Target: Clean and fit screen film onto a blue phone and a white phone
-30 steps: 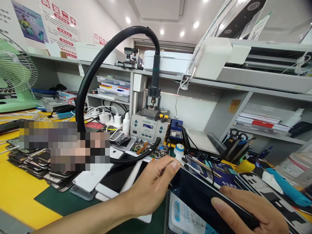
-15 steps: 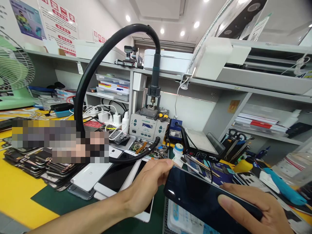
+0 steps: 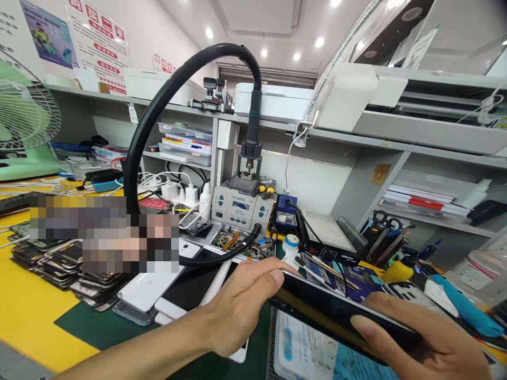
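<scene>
A dark smartphone (image 3: 317,301) is held level between my two hands, its glossy black face tilted so that I see it at a slant. My left hand (image 3: 241,303) pinches the phone's left end, thumb on the near side and fingers behind. Around the right end closes my right hand (image 3: 428,332), with the thumb along the front edge and fingers over the far edge. Beneath the phone is a pale blue-and-white printed package (image 3: 304,343). White phones (image 3: 192,287) lie on the green mat (image 3: 95,327) beyond my left forearm.
A hot-air station (image 3: 240,206) with a thick black hose (image 3: 132,142) looping over the bench stands ahead. Piled phone parts (image 3: 55,264) sit at left beside a blurred patch. A tray of circuit boards (image 3: 233,240), a small jar (image 3: 291,245) and tools (image 3: 325,272) are beyond the phone.
The phone has been tipped, so its face is seen more edge-on and more of the package below shows. My left thumb has come onto the phone's near corner.
</scene>
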### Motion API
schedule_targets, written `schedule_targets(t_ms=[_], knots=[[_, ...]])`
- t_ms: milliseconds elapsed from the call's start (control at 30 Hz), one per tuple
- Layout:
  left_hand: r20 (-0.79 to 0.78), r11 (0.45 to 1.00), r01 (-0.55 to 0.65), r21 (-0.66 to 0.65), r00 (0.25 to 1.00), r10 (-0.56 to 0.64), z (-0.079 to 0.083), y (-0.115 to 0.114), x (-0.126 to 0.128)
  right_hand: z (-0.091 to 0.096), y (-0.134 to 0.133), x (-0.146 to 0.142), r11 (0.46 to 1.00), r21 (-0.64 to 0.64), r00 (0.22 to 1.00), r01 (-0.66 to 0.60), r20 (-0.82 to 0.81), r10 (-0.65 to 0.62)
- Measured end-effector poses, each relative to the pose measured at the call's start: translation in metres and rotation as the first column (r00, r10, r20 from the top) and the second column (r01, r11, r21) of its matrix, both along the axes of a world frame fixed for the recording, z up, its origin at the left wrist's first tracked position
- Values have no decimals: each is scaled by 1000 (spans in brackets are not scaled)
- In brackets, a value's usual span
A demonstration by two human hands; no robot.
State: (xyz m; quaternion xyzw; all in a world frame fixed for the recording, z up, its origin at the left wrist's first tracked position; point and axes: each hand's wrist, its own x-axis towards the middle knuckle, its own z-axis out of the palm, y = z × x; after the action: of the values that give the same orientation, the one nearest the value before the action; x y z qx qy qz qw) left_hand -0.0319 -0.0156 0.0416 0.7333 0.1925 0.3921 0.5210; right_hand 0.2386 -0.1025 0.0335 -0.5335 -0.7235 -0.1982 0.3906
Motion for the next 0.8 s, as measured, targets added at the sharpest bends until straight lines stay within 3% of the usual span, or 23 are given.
schedule_targets(t_ms=[67,133,233,467,667,800], knots=[[-9,980,-63,191,998,66,-1,-1,-3,2,3,3,999,29,999,-23,25,22],[2,921,-101,376,994,108,-5,0,-5,4,6,4,1000,5,1000,-14,-1,14],[28,847,-98,522,995,98,-10,1,-6,8,7,-1,998,-39,992,51,-111,-55],[120,790,-103,605,992,38,-13,7,-3,6,5,-11,983,-159,941,88,-311,-134],[143,757,-93,647,990,0,-12,7,-1,4,7,-7,982,-164,933,93,-329,-143],[122,782,-69,619,993,-9,-9,5,-1,2,8,-4,986,-151,946,76,-302,-119]])
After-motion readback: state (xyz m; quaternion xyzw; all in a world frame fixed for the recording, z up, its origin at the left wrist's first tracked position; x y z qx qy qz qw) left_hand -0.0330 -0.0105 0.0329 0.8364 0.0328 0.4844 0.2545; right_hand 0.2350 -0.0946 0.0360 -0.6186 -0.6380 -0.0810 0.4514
